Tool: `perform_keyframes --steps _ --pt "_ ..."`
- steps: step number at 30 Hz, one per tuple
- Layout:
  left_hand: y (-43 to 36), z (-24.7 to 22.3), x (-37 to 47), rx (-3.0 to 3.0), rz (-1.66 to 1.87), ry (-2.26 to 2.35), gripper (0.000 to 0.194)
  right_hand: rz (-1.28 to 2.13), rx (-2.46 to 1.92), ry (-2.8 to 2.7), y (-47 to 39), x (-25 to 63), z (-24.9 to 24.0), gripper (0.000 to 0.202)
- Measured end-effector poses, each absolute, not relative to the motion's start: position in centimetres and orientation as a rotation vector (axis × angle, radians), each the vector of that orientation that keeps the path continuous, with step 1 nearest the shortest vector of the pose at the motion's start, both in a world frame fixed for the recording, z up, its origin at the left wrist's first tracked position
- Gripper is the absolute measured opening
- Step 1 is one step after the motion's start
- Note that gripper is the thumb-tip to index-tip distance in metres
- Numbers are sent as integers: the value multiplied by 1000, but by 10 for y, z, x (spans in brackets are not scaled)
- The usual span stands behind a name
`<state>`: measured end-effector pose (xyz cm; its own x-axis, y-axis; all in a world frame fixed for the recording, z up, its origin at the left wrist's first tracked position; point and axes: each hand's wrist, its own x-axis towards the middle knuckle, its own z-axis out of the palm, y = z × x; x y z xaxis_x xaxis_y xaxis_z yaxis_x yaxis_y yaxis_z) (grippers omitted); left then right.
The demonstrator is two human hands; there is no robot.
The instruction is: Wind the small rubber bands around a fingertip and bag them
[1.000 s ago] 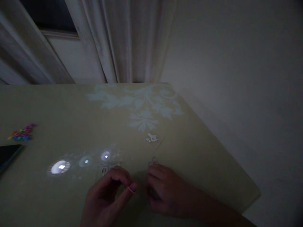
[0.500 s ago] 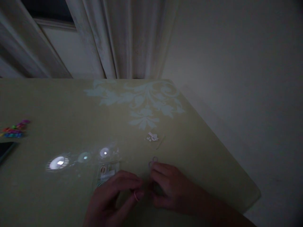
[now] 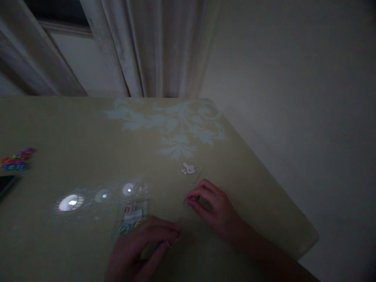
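Observation:
My left hand (image 3: 145, 246) is closed in a pinch near the front of the table, with a small pale pinkish ring (image 3: 169, 244) showing at its thumb and fingertip. To the right, my right hand (image 3: 213, 205) pinches a small thin ring (image 3: 185, 202) at the tabletop; its purplish edge peeks out past the fingertips. Just beyond that hand lie small white pieces (image 3: 189, 169) in a little cluster. Partly covered by my left hand is a clear plastic packet (image 3: 133, 215) with green, yellow and pinkish rings inside.
Bright round reflections (image 3: 71, 203) lie across a clear plastic sheet left of the packet. Farther left are several colourful small pieces (image 3: 17, 159) and a dark flat object (image 3: 6, 184). The table (image 3: 73, 137) ends at a wall on the right and curtains (image 3: 164, 47) behind.
My right hand has moved up and closed its fingers on the purplish ring that lay on the table. My left hand has shifted slightly, its fingers closing over the pinkish ring.

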<state>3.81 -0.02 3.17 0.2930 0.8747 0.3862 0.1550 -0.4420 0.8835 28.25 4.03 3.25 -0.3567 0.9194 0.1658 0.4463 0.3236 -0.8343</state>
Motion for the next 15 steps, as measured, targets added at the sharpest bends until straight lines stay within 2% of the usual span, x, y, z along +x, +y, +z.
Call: perform_keyframes --steps 2,5,10,12,15 --pt "-2 33 39 1733 1226 1038 22 684 -1275 -2034 46 285 25 9" --pt "-6 35 43 1694 1203 1145 16 532 -1307 -2218 49 287 16 6" --pt "-2 34 45 1820 1237 1080 25 430 -1326 -2400 46 282 15 4" --pt "2 32 45 1847 1257 1009 29 449 -1334 -2377 45 280 18 4" --pt "4 31 46 1828 1250 908 34 733 -1247 -2170 41 277 27 3"
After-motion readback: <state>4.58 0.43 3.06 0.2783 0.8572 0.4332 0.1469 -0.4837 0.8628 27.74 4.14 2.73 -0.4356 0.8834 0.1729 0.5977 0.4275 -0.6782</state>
